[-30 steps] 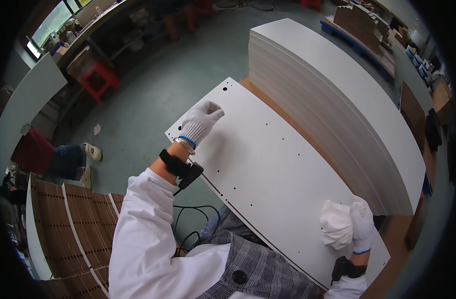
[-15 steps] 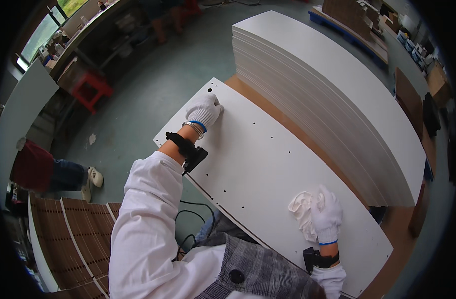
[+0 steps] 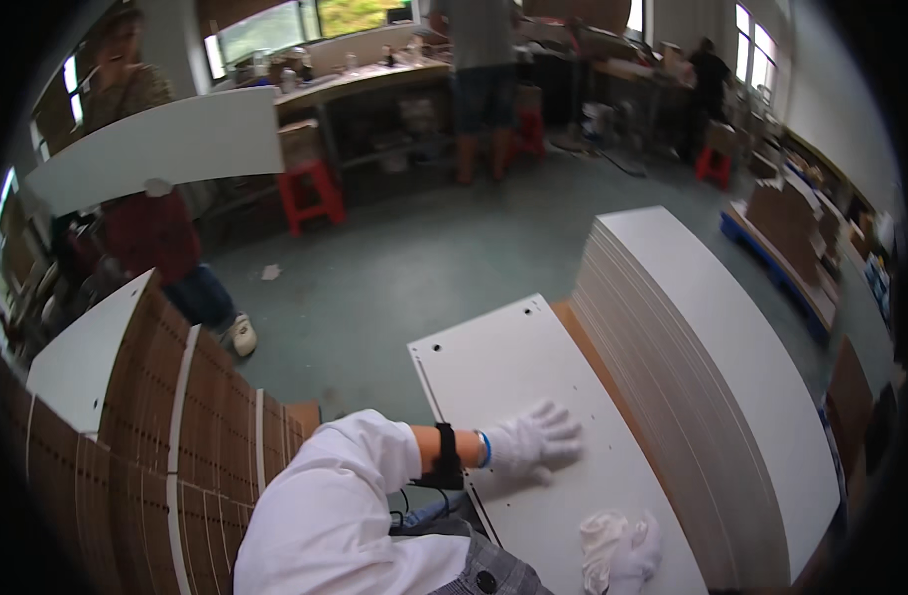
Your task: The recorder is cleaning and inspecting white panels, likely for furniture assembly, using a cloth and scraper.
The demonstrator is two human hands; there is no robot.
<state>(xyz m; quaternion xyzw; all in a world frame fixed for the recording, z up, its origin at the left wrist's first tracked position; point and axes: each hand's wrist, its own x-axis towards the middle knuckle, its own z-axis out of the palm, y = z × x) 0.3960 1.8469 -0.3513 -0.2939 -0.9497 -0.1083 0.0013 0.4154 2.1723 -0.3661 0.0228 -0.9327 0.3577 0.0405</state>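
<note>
A white panel [image 3: 488, 367] with small drilled holes lies flat in front of me. My left hand [image 3: 535, 441], in a white knit glove, rests on its surface with the fingers spread and nothing in them. Low in the picture my gloved right hand [image 3: 640, 557] is closed on a crumpled white cloth [image 3: 601, 543], which lies against the panel. The lower part of that hand is cut off by the picture's edge.
A tall stack of white panels [image 3: 692, 327] stands to the right, beside brown board [image 3: 603, 362]. More stacked boards [image 3: 211, 436] rise at my left. Beyond, a person carries a long white panel [image 3: 176, 139]. Red stools [image 3: 310, 193] stand by a workbench [image 3: 364, 79].
My view has tilted up toward the room. My left hand, curled near the panel's far end before, now lies flat with spread fingers closer to its middle. The right hand stays on the cloth.
</note>
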